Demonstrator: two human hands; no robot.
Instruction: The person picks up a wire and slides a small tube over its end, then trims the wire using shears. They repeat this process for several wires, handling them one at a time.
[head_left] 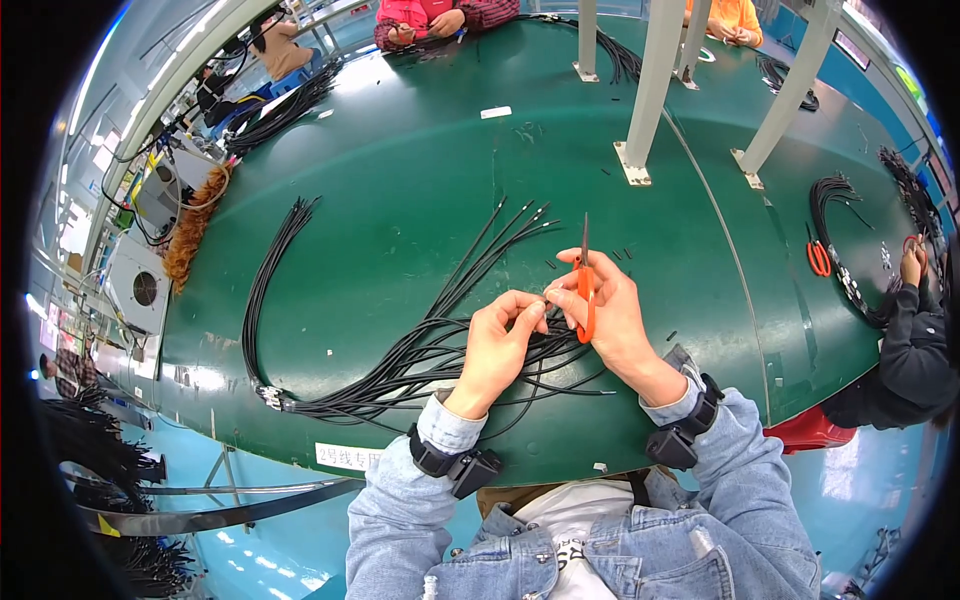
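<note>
A bundle of thin black cables [400, 362] fans out over the green table, bound with white tags [270, 396] at its left bend. My left hand [500, 345] is above the right part of this bundle, thumb and forefinger pinched on a black cable whose end is mostly hidden by the fingers. Close beside it, my right hand [612, 308] holds a pair of orange-handled scissors [587, 318] against the palm, blades pointing away from me. Its thumb and forefinger meet the left fingertips at the same cable.
Small black tube pieces [622, 254] lie beyond my right hand. Grey posts [650, 100] rise from the table [400, 180]. Another cable bundle [835, 240] and orange-handled scissors [818, 258] lie at right, near a co-worker [915, 330]. Other people sit across the table.
</note>
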